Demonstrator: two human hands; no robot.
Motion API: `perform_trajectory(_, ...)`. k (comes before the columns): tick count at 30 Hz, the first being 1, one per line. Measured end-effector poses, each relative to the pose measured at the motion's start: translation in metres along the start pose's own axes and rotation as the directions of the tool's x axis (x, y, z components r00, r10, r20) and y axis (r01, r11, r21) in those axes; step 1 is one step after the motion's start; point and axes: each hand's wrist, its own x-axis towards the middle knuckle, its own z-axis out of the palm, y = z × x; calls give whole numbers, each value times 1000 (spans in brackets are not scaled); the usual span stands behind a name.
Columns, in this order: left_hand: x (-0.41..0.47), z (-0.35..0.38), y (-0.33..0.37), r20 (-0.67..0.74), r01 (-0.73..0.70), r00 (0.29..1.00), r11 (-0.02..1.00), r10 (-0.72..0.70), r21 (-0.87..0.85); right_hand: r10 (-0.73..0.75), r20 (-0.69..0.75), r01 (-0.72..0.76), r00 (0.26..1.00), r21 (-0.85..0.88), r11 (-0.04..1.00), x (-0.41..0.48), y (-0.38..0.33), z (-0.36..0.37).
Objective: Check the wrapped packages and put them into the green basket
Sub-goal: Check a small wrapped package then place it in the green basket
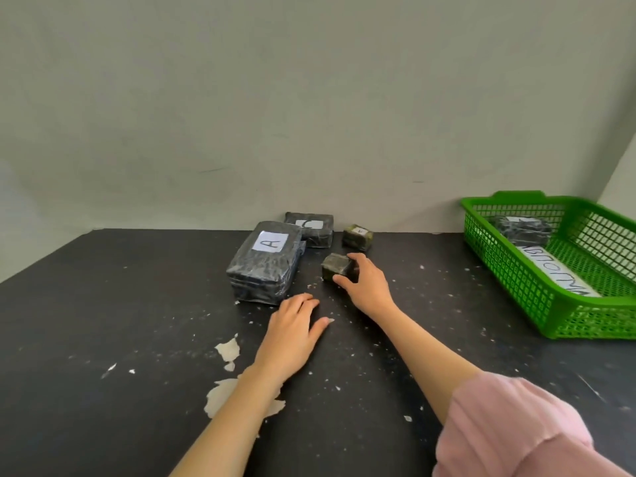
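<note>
My right hand (366,287) grips a small wrapped cube package (335,266) standing on the black table, thumb on its front and fingers over its right side. My left hand (296,325) lies flat on the table just in front of a large black wrapped package labelled A (265,261). Behind that one lies a flatter black package with a white label (311,228), and a second small cube package (357,236) stands near the wall. The green basket (516,270) sits at the right with one wrapped package (523,230) inside.
A white paper strip with writing (557,273) lies in the basket's bottom. The black table (137,321) has chipped pale patches (229,351) by my left forearm. A grey wall (309,115) rises right behind the packages.
</note>
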Motion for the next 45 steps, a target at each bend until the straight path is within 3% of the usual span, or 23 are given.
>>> perform_trajectory(8,0,1,3,17,35,999,999,-35,-19,-85,8,79,996,294,952,-78,14,-32)
perform_trajectory(11,3,1,3,24,71,997,994,-69,-81,-84,-7,82,996,320,944,-91,17,-35)
perform_trajectory(14,1,-3,16,-5,182,980,899,-201,-398,-93,3,88,996,291,953,-93,17,-34)
perform_trajectory(17,-9,-1,35,-76,131,973,792,-219,-597,-130,33,116,991,275,954,-92,17,-34)
perform_trajectory(20,-14,3,38,-77,64,987,791,-138,-608,-158,67,133,985,280,951,-91,18,-33)
perform_trajectory(24,-12,3,32,-101,41,986,780,-132,-625,-146,127,90,981,372,924,-88,20,-35)
perform_trajectory(28,-11,2,30,-90,24,990,744,-113,-668,-129,101,69,987,460,885,-85,22,-34)
perform_trajectory(45,-15,0,26,-21,2,999,675,-27,-738,-71,54,37,996,476,879,-80,22,-34)
